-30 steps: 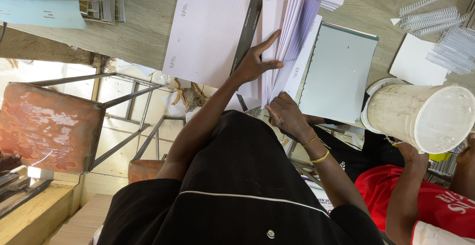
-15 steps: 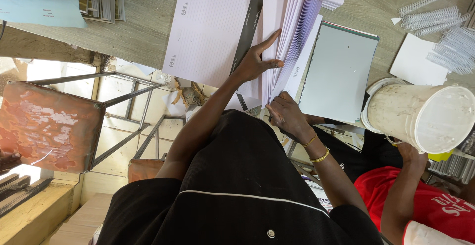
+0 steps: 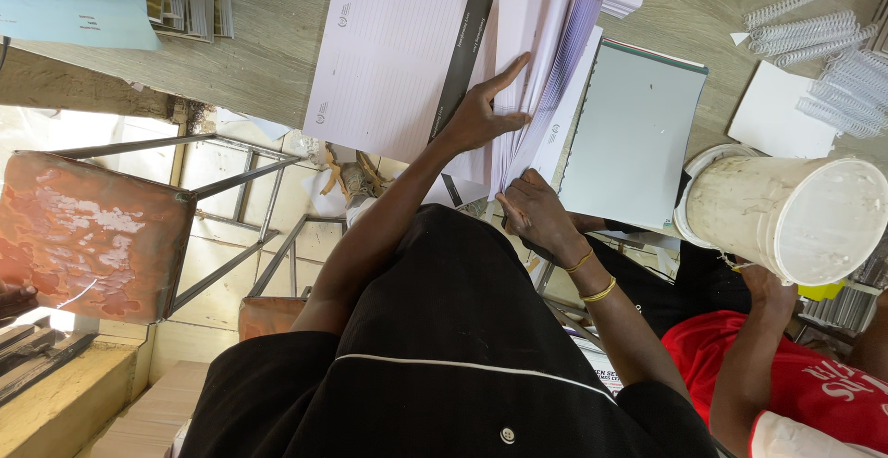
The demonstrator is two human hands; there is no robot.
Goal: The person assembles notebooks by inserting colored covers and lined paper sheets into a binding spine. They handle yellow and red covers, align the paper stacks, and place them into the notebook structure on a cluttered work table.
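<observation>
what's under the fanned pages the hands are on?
Under the fanned pages, white printed sheets stick out on the wooden table. The left hand presses on top; anything lower is covered.

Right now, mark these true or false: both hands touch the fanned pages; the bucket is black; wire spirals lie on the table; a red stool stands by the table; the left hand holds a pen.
Both hands, left and right, touch the fanned pages: true.
The bucket is black: false, it is white.
Wire spirals lie on the table: true.
A red stool stands by the table: true.
The left hand holds a pen: false, it rests on paper.
</observation>
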